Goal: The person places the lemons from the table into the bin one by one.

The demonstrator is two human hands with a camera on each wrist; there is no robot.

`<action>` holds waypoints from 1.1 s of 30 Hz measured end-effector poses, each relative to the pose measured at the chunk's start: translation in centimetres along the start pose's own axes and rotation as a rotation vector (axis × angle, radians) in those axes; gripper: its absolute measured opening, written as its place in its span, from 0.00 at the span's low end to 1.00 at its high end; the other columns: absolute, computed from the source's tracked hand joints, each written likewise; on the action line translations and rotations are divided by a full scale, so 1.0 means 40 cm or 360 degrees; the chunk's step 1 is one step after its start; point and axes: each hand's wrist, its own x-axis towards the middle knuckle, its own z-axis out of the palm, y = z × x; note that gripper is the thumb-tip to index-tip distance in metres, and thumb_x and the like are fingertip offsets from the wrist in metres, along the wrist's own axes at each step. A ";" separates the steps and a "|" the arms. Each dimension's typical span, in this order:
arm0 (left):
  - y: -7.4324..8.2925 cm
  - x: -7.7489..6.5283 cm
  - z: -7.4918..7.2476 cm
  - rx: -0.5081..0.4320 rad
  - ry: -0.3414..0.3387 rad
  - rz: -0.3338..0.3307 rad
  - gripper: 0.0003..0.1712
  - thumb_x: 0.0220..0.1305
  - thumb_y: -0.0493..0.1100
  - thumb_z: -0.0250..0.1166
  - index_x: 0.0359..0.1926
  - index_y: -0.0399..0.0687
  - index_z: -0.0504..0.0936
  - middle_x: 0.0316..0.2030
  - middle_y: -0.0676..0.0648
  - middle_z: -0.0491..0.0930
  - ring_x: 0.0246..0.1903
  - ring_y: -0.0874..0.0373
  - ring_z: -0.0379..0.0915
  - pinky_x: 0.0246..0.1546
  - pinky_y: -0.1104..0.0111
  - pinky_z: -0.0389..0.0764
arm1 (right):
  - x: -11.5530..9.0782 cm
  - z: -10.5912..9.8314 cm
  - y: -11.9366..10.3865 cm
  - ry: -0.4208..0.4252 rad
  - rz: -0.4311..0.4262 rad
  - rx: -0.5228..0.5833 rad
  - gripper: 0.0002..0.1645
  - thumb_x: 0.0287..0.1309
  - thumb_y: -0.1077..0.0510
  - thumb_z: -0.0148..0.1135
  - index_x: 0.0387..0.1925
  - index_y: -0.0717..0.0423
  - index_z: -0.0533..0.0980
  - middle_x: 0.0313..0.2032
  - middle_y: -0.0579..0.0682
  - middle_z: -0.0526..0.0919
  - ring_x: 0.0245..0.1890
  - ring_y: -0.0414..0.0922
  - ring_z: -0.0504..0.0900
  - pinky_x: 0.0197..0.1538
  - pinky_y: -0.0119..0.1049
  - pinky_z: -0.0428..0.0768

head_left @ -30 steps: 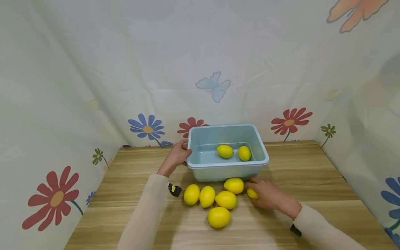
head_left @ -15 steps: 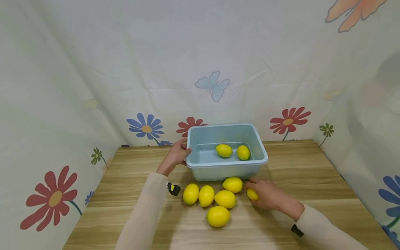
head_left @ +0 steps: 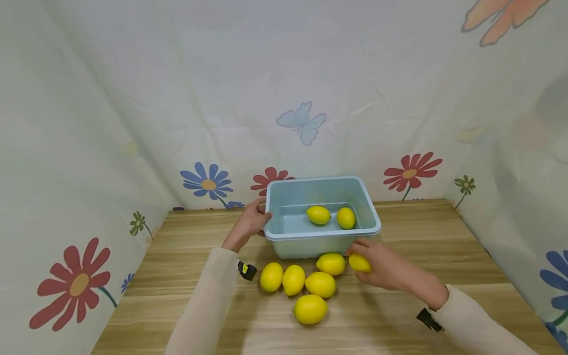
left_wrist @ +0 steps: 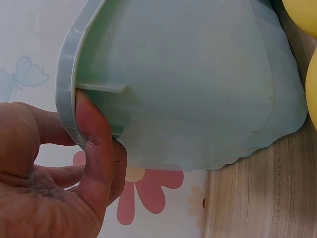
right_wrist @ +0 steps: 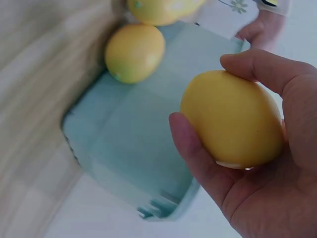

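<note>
A light blue plastic basin stands at the back of the table with two lemons in it, one in the middle and one at the right. My left hand grips the basin's left rim; the left wrist view shows its fingers curled under the rim. My right hand holds a lemon between thumb and fingers, just in front of the basin's right front corner. Several more lemons lie on the table before the basin, the closest to my right hand being one lemon near the basin's front wall.
The wooden table backs onto a pale curtain printed with flowers and butterflies, which also encloses both sides. A loose lemon lies frontmost in the group, left of my right forearm.
My right hand has lifted its lemon off the table and moved slightly up toward the basin's rim. The left hand and the basin stay where they were.
</note>
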 end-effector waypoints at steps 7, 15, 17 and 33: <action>0.004 -0.002 -0.004 -0.0015 -0.0006 -0.0012 0.32 0.66 0.41 0.56 0.69 0.52 0.57 0.49 0.38 0.73 0.33 0.47 0.80 0.23 0.62 0.83 | 0.019 -0.062 -0.013 0.0161 0.0003 -0.0071 0.23 0.46 0.52 0.70 0.47 0.44 0.74 0.47 0.45 0.76 0.35 0.40 0.76 0.40 0.34 0.82; -0.001 0.001 -0.004 -0.0010 0.0009 0.0011 0.32 0.65 0.41 0.57 0.69 0.52 0.58 0.49 0.37 0.73 0.29 0.51 0.79 0.23 0.62 0.83 | 0.060 -0.118 -0.009 0.0321 -0.0040 -0.0095 0.24 0.47 0.51 0.70 0.48 0.46 0.74 0.49 0.46 0.77 0.41 0.44 0.78 0.46 0.41 0.82; -0.001 0.001 -0.003 -0.0011 -0.0002 0.0011 0.32 0.65 0.41 0.57 0.69 0.53 0.58 0.49 0.37 0.73 0.29 0.52 0.79 0.23 0.62 0.83 | 0.069 -0.128 -0.004 0.0333 -0.0034 -0.0109 0.25 0.47 0.52 0.70 0.48 0.48 0.75 0.47 0.47 0.77 0.40 0.45 0.78 0.46 0.42 0.82; -0.005 0.000 -0.004 0.0009 0.0000 0.0030 0.33 0.65 0.41 0.56 0.69 0.53 0.58 0.49 0.36 0.73 0.34 0.44 0.80 0.21 0.63 0.83 | 0.163 -0.179 0.041 0.0317 0.0074 -0.0093 0.27 0.49 0.50 0.68 0.50 0.53 0.74 0.46 0.51 0.77 0.38 0.47 0.76 0.42 0.39 0.81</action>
